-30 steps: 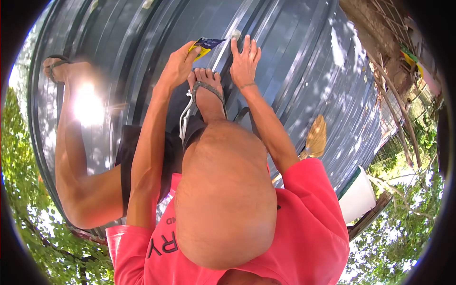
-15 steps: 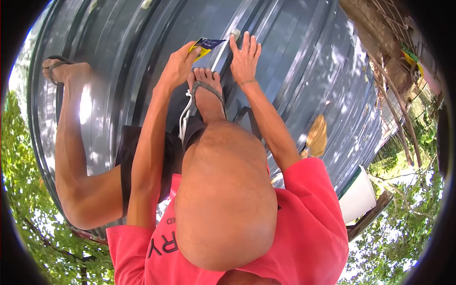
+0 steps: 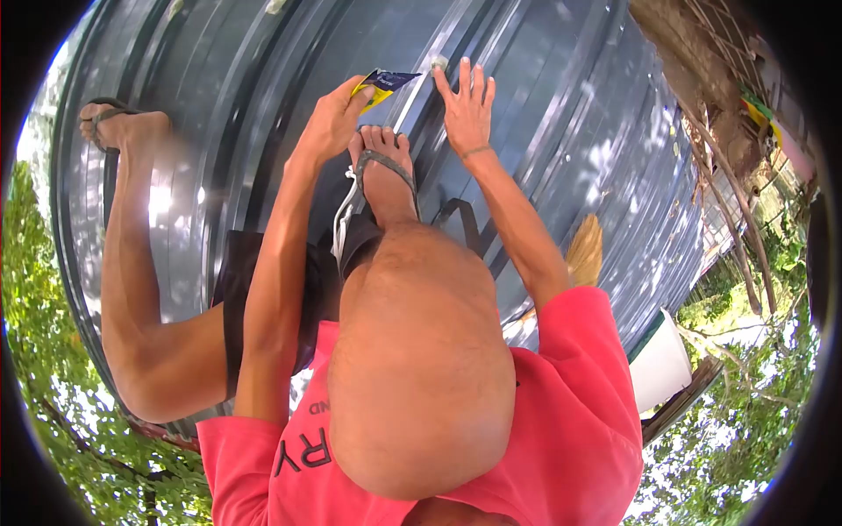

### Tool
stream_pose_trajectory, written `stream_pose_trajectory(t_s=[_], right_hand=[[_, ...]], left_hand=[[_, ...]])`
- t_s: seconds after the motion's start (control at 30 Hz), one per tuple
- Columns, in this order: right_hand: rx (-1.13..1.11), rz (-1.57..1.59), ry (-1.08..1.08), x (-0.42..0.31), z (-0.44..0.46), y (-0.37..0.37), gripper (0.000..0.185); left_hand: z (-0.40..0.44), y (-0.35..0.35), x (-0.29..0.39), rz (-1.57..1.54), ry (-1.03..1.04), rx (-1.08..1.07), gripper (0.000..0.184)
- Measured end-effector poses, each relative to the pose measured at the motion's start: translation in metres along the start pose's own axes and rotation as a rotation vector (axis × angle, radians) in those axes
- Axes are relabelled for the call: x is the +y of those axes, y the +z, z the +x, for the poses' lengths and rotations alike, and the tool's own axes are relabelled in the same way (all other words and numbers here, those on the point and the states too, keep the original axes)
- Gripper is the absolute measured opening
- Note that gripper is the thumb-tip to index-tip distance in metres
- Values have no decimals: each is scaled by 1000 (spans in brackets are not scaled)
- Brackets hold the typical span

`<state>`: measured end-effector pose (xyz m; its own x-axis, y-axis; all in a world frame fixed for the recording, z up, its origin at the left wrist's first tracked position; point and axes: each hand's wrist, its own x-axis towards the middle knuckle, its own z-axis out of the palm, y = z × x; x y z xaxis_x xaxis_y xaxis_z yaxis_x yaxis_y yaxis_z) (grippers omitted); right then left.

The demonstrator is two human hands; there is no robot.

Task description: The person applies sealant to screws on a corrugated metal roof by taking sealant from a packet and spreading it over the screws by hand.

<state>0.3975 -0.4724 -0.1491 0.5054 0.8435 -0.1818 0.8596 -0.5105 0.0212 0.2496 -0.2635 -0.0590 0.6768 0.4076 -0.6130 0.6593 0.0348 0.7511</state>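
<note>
**Packet and pale lump on ribbed metal sheeting**

A folded yellow and dark-blue packet [image 3: 386, 83] stands out from the left hand [image 3: 339, 116], whose thumb and curled fingers pinch its near end. The packet lies just beyond the toes of the sandalled foot [image 3: 386, 180], its dark tip pointing towards a small, pale, rounded lump [image 3: 438, 63] on a rib of the blue-grey metal sheeting [image 3: 294, 79]. The right hand [image 3: 468, 114] is spread, back upwards, and grips nothing visible; its leftmost digit meets or nearly meets the lump.

Likely faults: a slackened pinch could drop the packet, and a hard squeeze could force out whatever it may contain. A careless sweep of the right hand could smear or dislodge the lump, if soft. The sandal could slide on the smooth metal should weight shift.

Obscured: the packet's held end, its contents and most of its print; the right palm; firm contact at the lump. The right arm partly covers a straw-coloured broom head [image 3: 586, 248], and a dark circular border crops the outer scene.
</note>
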Motion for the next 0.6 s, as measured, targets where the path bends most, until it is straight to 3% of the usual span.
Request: stream_pose_trajectory(t_s=[0.6], right_hand=[[-41, 245, 182, -20, -12, 5, 73]], left_hand=[[0, 1, 1, 10, -42, 15, 35]])
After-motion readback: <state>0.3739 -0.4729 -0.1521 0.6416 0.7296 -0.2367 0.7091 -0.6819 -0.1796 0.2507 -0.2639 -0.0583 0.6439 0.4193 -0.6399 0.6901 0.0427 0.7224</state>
